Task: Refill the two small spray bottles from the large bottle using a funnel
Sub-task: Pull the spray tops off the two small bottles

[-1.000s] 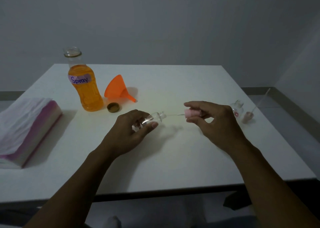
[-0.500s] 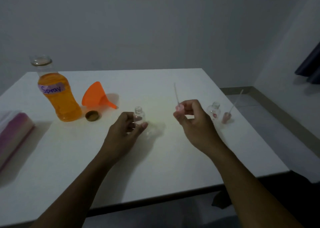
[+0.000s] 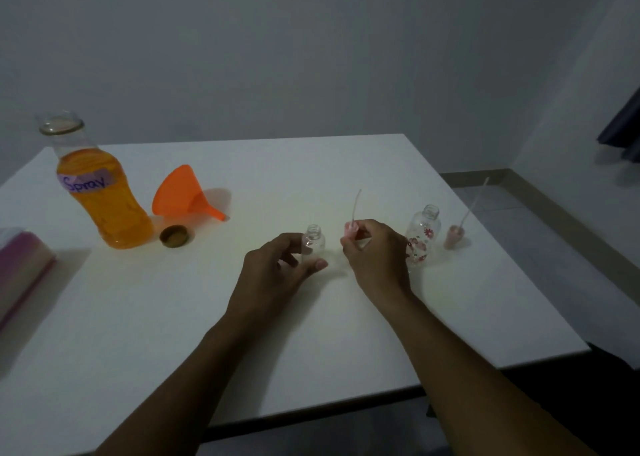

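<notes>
My left hand (image 3: 277, 268) holds a small clear spray bottle (image 3: 314, 242) upright on the white table (image 3: 173, 317), its neck open. My right hand (image 3: 375, 253) pinches that bottle's pink spray head (image 3: 349, 229), whose thin dip tube points up. A second small bottle (image 3: 423, 235) with a flower print stands open just right of my right hand. Its pink spray head (image 3: 453, 236) stands beside it, tube slanting up. The large bottle (image 3: 100, 192) of orange liquid, labelled "Spray", stands uncapped at the far left. An orange funnel (image 3: 183, 192) lies on its side next to it.
The large bottle's brown cap (image 3: 174, 236) lies on the table in front of the funnel. A folded pink and white cloth (image 3: 20, 272) sits at the left edge. The table's right edge drops to the floor close behind the flowered bottle.
The spray head has come out of the small bottle and turned tube-up in my right hand. My left hand has stood the bottle upright on the table.
</notes>
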